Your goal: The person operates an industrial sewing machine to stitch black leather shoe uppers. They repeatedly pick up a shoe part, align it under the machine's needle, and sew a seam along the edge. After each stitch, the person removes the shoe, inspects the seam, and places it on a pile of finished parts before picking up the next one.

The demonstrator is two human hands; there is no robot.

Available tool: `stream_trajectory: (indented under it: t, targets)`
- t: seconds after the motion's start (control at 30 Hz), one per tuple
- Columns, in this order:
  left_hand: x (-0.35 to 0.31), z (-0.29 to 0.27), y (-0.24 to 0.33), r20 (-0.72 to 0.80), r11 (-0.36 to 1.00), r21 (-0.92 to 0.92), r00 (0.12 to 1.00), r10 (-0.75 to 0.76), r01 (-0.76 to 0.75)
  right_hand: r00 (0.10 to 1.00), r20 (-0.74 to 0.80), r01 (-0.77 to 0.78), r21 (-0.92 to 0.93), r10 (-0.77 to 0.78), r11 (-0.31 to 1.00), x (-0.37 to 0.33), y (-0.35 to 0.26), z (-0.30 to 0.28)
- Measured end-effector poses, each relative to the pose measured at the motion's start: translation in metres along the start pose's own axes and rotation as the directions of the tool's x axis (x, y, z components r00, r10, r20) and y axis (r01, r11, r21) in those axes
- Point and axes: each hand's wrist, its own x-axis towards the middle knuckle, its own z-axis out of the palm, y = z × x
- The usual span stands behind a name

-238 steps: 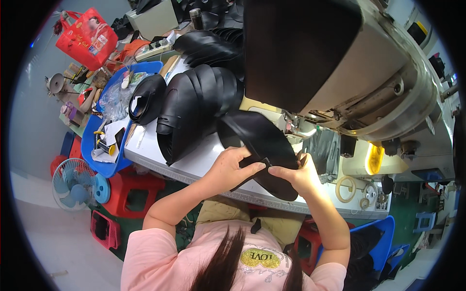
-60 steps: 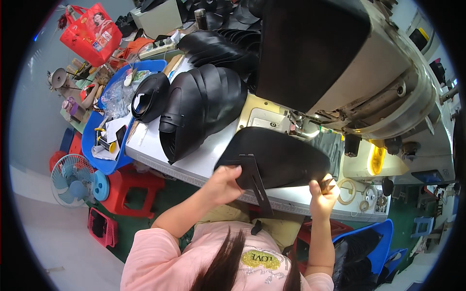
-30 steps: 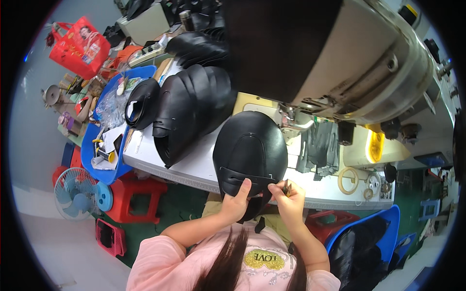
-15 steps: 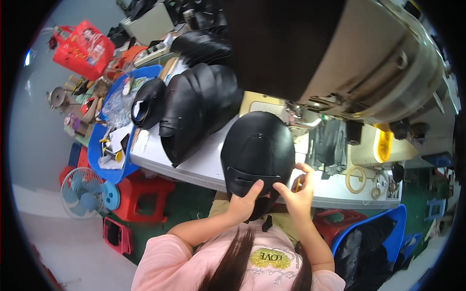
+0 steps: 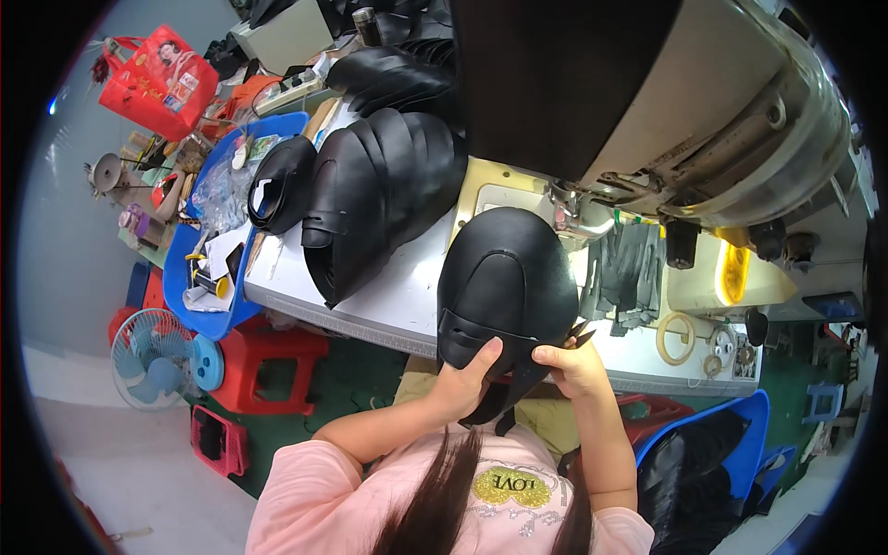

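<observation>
left hand (image 5: 465,382) and right hand (image 5: 578,368) grip a black panel (image 5: 506,277), sewing machine (image 5: 708,120) beyond, stack (image 5: 393,190) leftward.

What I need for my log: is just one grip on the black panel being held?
No, the left-hand grip and right-hand grip both hold the black panel at its lower part.

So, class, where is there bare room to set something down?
Between the black stack and the held black piece, white tabletop shows bare; a smaller patch lies nearside of the dark strips. The blue tray is crowded.
</observation>
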Motion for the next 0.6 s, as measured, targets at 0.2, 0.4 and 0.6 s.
stream_trajectory:
  t: [0.2, 0.4, 0.6]
  targets:
    - [0.003, -0.004, -0.007, -0.056, 0.995, 0.099, 0.998, -0.021, 0.027, 0.993, -0.077, 0.086, 0.005, -0.086, 0.996, -0.001, 0.006, -0.004]
    - [-0.001, -0.020, -0.007, 0.150, 0.813, 0.469, 0.876, -0.459, 0.345, 0.986, -0.123, 0.097, -0.097, -0.109, 0.991, 0.003, 0.001, -0.012]
    - [-0.012, -0.010, 0.044, 0.779, 0.092, 0.613, 0.620, 0.097, -0.785, 0.994, -0.063, 0.079, -0.102, -0.086, 0.992, 0.001, -0.008, -0.010]
